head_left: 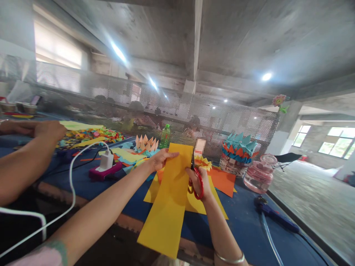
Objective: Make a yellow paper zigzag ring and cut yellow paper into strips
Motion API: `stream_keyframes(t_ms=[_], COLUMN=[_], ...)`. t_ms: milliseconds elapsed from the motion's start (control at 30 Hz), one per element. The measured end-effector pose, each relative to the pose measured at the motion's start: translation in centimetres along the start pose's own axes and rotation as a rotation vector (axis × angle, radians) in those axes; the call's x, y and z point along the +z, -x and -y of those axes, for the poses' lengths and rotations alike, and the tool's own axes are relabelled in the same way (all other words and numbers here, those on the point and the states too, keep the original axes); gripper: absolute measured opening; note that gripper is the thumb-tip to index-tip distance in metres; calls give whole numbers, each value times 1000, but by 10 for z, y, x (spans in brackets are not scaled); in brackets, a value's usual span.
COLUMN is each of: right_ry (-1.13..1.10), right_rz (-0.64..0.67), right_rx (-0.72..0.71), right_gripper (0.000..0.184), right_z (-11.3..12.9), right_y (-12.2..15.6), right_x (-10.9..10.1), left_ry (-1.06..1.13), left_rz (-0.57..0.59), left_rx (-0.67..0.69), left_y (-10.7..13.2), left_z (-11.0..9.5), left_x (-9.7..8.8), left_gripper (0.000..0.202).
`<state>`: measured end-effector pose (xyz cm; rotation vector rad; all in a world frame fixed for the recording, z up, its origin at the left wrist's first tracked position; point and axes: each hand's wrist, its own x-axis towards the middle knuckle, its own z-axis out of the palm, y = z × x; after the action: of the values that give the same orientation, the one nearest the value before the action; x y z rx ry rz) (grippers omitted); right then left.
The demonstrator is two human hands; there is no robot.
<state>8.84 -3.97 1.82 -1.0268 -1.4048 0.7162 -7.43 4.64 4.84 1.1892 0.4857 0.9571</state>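
Observation:
My left hand (pixel 161 159) pinches the upper left edge of a long yellow paper strip (pixel 169 207) and holds it up over the blue table (pixel 244 221). My right hand (pixel 200 180) grips red-handled scissors (pixel 195 176), fingers through the loops. The blades sit at the strip's upper right edge. Under the strip lie more yellow and orange paper sheets (pixel 222 181).
Another person's arm (pixel 27 155) rests on the table at left, beside a white charger on a pink power strip (pixel 104 166) with its cable. Paper scraps (pixel 91 135), folded paper crowns (pixel 145 143), a green bottle (pixel 165 136), a decorated basket (pixel 235 155), a pink glass jar (pixel 259 175) and a blue glue gun (pixel 273 214) stand around. A mesh screen runs behind.

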Motion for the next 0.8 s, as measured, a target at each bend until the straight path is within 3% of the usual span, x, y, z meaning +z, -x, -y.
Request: stream_keyframes(t_ms=[133, 300, 500, 800], right_ry=[11, -32, -40, -63], right_rz=[65, 61, 111, 142], right_rx=[-27, -21, -105, -78], right_gripper=[23, 30, 42, 47], right_z=[-1, -1, -2, -8], right_y=[1, 3, 4, 3], right_x=[2, 4, 3, 3], left_ry=[77, 94, 90, 85], left_rz=[-36, -52, -53, -86], left_rx=[56, 115, 107, 100], left_y=[-2, -5, -2, -3], left_z=[-2, 6, 6, 6], left_x=[-2, -1, 2, 2], left_gripper=[21, 24, 28, 25])
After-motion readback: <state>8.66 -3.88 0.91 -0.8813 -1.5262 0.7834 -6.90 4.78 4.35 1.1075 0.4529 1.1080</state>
